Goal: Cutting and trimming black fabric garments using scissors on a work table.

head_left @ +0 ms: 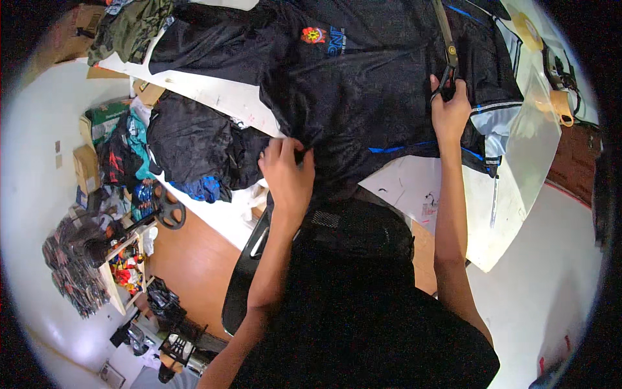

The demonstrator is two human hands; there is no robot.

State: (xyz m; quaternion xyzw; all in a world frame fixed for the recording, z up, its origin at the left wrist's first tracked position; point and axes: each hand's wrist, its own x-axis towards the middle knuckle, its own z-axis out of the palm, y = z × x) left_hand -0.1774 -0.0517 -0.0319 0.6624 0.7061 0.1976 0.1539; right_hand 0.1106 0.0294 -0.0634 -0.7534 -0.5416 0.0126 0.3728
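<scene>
A large black sports shirt (382, 84) with blue trim and a red and yellow emblem is spread across the white table (453, 214). My right hand (451, 111) holds a pair of large dark scissors (448, 48) by the handles, the blades pointing away from me over the shirt's right side. My left hand (287, 174) is closed at the shirt's near left edge, its fingertips pinching the bunched black cloth. White and light blue fabric (490, 126) shows at the shirt's right end.
A crumpled black garment (194, 139) lies left of my left hand, with camouflage cloth (131, 29) beyond it. A roll of tape (528, 31) and a tan mug (561, 106) stand at the far right. Near me is a black mesh chair (353, 223).
</scene>
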